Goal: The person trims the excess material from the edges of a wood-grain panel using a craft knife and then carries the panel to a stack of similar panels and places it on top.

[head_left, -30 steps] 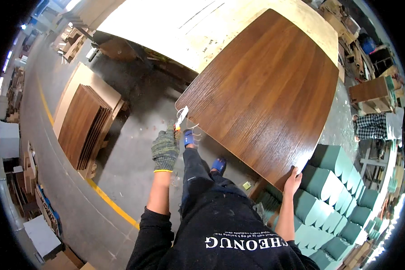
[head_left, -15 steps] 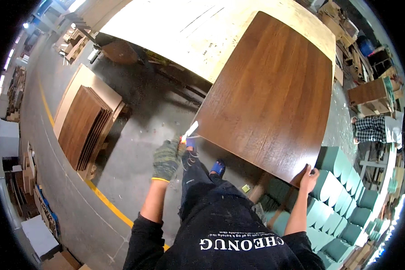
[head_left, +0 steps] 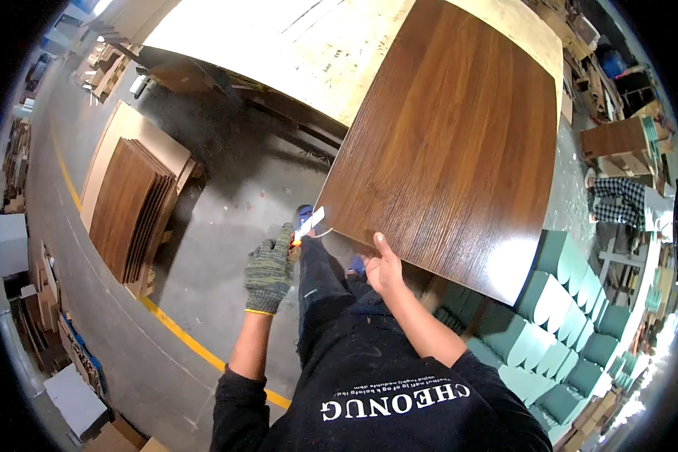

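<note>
A large brown wood-grain panel (head_left: 448, 143) lies on the pale worktable, its near end jutting out toward me. My left hand (head_left: 270, 267), in a grey-green knitted glove, is closed round a knife-like tool (head_left: 309, 223) with a broad white blade and an orange part. That blade is beside the panel's near left corner, where a thin pale strip curls away. At the near edge, right of this corner, my bare right hand (head_left: 384, 265) grips the panel, thumb on top. Its fingers are partly hidden at the edge.
The pale worktable (head_left: 279, 53) extends to the far left. On the floor at left, a stack of brown panels (head_left: 128, 211) rests on a pallet. Rows of green foam-like blocks (head_left: 546, 301) stand close by on the right. Beyond them is another person (head_left: 618, 202) in checked clothing.
My right hand has moved left along the panel's near edge, from its right corner toward the left one. The left hand stays near the left corner with the tool.
</note>
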`<action>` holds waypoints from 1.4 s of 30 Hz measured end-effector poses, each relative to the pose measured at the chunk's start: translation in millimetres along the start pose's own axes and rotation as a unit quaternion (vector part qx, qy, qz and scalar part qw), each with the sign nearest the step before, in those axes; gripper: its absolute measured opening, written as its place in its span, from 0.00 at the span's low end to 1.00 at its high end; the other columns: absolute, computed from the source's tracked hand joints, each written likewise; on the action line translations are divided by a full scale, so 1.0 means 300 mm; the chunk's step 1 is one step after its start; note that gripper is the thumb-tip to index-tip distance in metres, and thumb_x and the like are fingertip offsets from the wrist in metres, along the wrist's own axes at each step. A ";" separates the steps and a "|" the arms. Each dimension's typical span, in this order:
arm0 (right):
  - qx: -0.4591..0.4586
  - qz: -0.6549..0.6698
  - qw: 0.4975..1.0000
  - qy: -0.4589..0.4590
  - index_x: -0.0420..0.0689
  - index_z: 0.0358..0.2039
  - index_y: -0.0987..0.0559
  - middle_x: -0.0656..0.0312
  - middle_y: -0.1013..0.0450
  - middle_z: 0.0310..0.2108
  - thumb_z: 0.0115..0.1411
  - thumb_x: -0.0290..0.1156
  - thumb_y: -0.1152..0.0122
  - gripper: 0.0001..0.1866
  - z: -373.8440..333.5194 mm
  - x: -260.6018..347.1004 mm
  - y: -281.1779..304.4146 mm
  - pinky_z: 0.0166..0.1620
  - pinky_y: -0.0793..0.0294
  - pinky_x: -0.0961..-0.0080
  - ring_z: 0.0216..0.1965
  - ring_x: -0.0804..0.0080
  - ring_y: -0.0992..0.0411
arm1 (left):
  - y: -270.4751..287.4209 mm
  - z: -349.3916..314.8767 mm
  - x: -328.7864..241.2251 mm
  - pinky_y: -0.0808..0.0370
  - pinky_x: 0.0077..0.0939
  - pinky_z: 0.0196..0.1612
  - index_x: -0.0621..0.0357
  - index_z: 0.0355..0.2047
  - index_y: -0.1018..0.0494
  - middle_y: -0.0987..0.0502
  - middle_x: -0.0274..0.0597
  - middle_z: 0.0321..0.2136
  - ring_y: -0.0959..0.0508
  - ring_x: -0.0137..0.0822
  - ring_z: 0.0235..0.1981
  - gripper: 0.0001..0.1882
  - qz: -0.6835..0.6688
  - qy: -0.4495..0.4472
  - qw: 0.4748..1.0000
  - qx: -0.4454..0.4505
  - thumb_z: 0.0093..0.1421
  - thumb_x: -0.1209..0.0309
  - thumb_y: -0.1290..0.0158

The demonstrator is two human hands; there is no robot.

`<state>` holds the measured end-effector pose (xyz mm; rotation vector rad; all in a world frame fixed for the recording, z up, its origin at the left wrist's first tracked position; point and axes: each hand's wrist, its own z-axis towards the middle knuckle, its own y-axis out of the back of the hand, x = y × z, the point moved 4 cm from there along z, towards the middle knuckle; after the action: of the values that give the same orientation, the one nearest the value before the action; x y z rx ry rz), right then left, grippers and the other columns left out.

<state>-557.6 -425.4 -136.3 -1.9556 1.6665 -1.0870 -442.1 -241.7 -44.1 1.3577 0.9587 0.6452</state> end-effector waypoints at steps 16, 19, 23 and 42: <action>-0.009 -0.038 0.999 -0.003 0.41 0.41 0.27 0.63 0.28 0.38 0.55 0.30 0.39 0.13 0.019 0.006 0.059 0.41 0.29 0.73 0.39 0.72 0.30 | 0.070 0.444 -0.038 0.29 0.38 0.34 0.45 0.52 0.34 0.26 0.42 0.29 0.24 0.41 0.32 0.23 0.107 -0.219 0.962 0.122 0.54 0.64 0.50; -0.019 -0.044 0.999 0.005 0.42 0.41 0.27 0.65 0.28 0.36 0.55 0.29 0.39 0.13 0.011 0.017 0.038 0.42 0.29 0.72 0.39 0.73 0.30 | 0.077 0.531 -0.072 0.30 0.39 0.36 0.45 0.52 0.35 0.26 0.42 0.31 0.24 0.41 0.33 0.23 0.109 -0.227 0.960 0.122 0.55 0.64 0.50; -0.035 -0.051 0.998 0.002 0.45 0.41 0.27 0.67 0.29 0.34 0.56 0.30 0.40 0.12 -0.001 0.019 0.024 0.43 0.29 0.72 0.39 0.75 0.30 | 0.071 0.634 -0.096 0.29 0.39 0.34 0.40 0.54 0.36 0.28 0.44 0.31 0.25 0.45 0.31 0.24 0.109 -0.250 0.957 0.098 0.55 0.64 0.49; -0.112 -0.192 0.975 0.016 0.38 0.45 0.29 0.60 0.29 0.42 0.54 0.24 0.40 0.17 0.041 -0.049 0.177 0.46 0.29 0.71 0.42 0.68 0.30 | 0.023 1.377 -0.390 0.28 0.43 0.39 0.41 0.50 0.33 0.25 0.50 0.33 0.23 0.49 0.35 0.18 0.021 -0.246 0.968 0.053 0.60 0.58 0.57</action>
<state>-584.8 -427.2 -185.6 -2.4946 1.5189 -1.1002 -143.6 -550.5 -36.2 1.5404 0.5700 0.2647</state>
